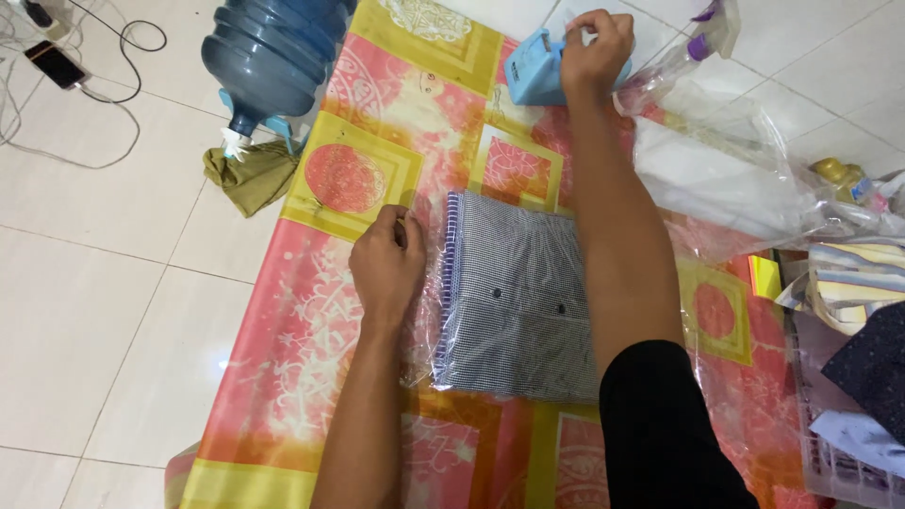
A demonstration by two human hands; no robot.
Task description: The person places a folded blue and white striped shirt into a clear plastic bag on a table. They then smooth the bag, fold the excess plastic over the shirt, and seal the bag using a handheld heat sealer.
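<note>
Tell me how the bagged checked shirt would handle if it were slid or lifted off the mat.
The folded shirt sits in a glossy clear bag, so it would probably slide easily on the mat. It looks flat and soft, so likely light and floppy, sagging at the ends. The left hand pins the bag's edge.

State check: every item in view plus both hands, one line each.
folded checked shirt: folded flat, inside a clear plastic bag
clear plastic bag: left edge pinched down
left hand: closed, pinching the bag edge
right hand: closed, fingers on the blue tape dispenser
blue tape dispenser: resting on the mat, gripped
water jug: lying tilted, neck down, on the floor
phone: on the floor, cable plugged in
</note>
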